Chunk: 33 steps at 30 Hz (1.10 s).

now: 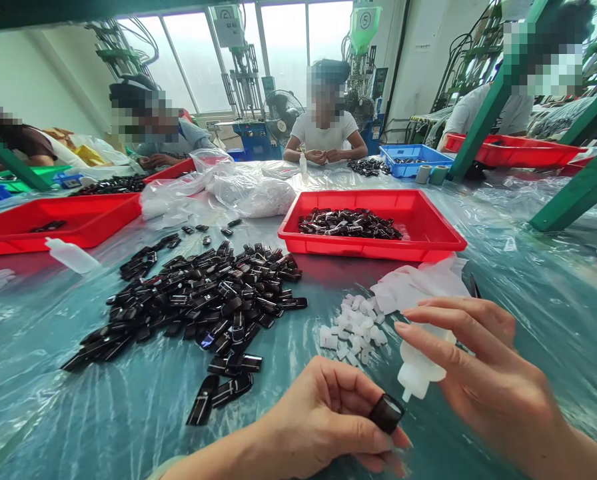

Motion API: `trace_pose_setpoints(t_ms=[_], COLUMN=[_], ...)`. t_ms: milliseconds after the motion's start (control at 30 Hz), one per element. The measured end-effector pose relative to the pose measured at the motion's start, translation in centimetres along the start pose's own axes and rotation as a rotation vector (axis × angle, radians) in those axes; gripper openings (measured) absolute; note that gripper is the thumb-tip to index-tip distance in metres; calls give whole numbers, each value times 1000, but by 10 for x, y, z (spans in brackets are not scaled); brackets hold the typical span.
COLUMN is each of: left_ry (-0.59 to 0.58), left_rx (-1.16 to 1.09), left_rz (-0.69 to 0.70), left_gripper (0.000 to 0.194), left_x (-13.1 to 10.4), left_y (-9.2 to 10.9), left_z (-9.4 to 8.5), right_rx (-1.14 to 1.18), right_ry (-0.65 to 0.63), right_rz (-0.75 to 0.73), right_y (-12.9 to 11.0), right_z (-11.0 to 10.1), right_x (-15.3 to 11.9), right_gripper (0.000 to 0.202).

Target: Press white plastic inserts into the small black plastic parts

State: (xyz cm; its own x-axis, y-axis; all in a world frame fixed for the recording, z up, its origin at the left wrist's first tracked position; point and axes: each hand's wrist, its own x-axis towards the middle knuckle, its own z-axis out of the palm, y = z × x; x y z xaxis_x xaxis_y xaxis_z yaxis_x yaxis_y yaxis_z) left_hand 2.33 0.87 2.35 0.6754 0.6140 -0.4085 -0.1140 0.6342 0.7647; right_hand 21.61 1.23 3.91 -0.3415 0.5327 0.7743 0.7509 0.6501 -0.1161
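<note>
My left hand [336,420] pinches a small glossy black plastic piece [386,413] between thumb and fingers at the lower middle. Close by on the right, my right hand [498,380] grips a white translucent squeeze bottle [421,367], its nozzle tipped down toward the black piece. The thumb of that hand is hidden. A large loose pile of similar black pieces [203,293] spreads over the table to the left. Just beyond my hands lies a small heap of white plastic bits [356,327], with a crumpled white cloth or tissue [423,283] behind it.
A red tray [428,227] holding more black pieces stands ahead, another red tray [103,220] at left. Near it a second squeeze bottle [73,255] lies on the plastic-covered table [143,427]. Green posts [573,193] rise at right. Several people sit around the table.
</note>
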Motion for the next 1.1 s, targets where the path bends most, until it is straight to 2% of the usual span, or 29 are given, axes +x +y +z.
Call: trace_pose_setpoints(t_ms=[200,367,800,1000,1100], left_ry=[-19,-38,-23,-19,12], left_rx=[37,62,76,44,22], left_rz=[-22,-46,-48,-39,-35], left_gripper=[17,16,14,15,17], left_x=[-1,-1,-2,-2,-1], left_y=[2,1,2,2,2], left_z=[0,0,-2,0,1], right_rx=[-53,-66,-57,-3,23], right_ry=[-31,-57,-72,-34,-39], right_rz=[-35,-53,-72,6,93], right_y=[-1,-3,-3,-1,12], right_z=[3,3,-3,2,5], right_x=[-4,-10,-8,-4,-2], right_gripper=[42,33,34,37,33])
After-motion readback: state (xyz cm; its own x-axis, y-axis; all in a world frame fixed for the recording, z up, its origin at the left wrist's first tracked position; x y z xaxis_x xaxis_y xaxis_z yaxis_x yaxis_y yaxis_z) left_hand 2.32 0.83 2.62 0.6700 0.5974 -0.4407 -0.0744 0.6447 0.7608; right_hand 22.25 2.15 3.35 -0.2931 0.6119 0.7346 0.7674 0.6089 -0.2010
